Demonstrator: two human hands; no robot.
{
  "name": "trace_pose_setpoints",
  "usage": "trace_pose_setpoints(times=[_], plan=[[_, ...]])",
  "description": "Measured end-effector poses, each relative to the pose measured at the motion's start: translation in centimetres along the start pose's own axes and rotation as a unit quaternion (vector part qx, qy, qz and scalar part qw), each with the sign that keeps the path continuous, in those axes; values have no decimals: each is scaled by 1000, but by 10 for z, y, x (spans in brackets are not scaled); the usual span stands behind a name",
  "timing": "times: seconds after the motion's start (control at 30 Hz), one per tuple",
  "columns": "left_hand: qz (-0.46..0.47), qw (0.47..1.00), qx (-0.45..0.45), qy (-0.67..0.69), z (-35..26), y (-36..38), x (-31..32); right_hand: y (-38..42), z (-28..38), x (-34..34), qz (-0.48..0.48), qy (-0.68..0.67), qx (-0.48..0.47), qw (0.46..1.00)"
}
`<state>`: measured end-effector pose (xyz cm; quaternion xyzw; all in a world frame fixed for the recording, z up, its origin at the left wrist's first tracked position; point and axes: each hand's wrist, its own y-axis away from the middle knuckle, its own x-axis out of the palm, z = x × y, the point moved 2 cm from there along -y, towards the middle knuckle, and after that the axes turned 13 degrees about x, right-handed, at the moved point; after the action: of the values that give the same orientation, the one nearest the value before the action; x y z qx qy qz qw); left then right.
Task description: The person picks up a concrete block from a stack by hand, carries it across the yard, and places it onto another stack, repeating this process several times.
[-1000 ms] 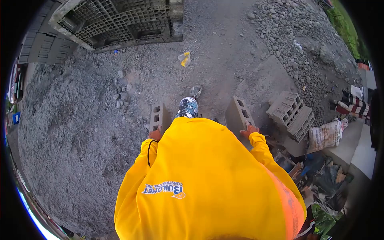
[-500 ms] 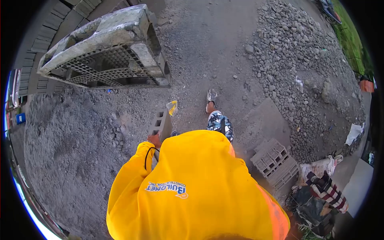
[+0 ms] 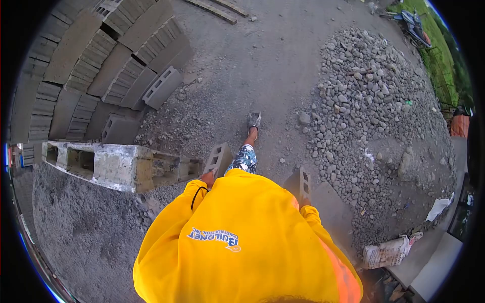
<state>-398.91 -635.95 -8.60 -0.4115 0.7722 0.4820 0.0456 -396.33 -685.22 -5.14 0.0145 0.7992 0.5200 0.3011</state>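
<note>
A grey hollow concrete block (image 3: 218, 159) hangs at my left side, its holes facing up. My left hand (image 3: 208, 178) is closed on the near end of it. On the other side, a second hollow concrete block (image 3: 304, 183) is beside my hip, and my right hand (image 3: 305, 202) grips it, mostly hidden by the yellow sleeve. One shoe (image 3: 254, 119) shows on the ground ahead, between the two blocks.
At left stands a weathered pallet (image 3: 118, 164), close to the left-hand block. Stacked concrete blocks (image 3: 76, 60) rise behind it, with a loose block (image 3: 161, 88) against them. A gravel heap (image 3: 364, 91) lies right, near a white sack (image 3: 386, 252). Wooden strips (image 3: 209, 10) lie far ahead.
I have moved forward: the pallet now lies beside me and the block stacks show more fully. The left-hand block stays in my grip, and a block now shows at my right hand.
</note>
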Motion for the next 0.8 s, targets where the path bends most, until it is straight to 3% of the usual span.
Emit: trace_pose_setpoints(times=[0.1, 0.17, 0.23, 0.47, 0.7, 0.73, 0.8], plan=[[-10, 999, 14, 42, -15, -108, -66, -44, 81, -102, -19, 20, 0, 1000], [-24, 995, 22, 92, 31, -202, -66, -63, 139, -179, -28, 33, 1, 999], [4, 999, -24, 41, 14, -268, -121, -81, 188, -250, -37, 46, 1, 998], [20, 994, -106, -13, -103, -363, -391, -142, 352, -462, -43, 62, -7, 997], [-22, 982, -187, 7, -144, -532, -579, -250, 580, -681, -52, 109, -62, 991], [-17, 977, -191, 89, -148, -555, -609, -267, 610, -713, -53, 116, -69, 989], [-48, 973, -203, 102, -167, -606, -663, -289, 679, -780, -55, 126, -86, 987]])
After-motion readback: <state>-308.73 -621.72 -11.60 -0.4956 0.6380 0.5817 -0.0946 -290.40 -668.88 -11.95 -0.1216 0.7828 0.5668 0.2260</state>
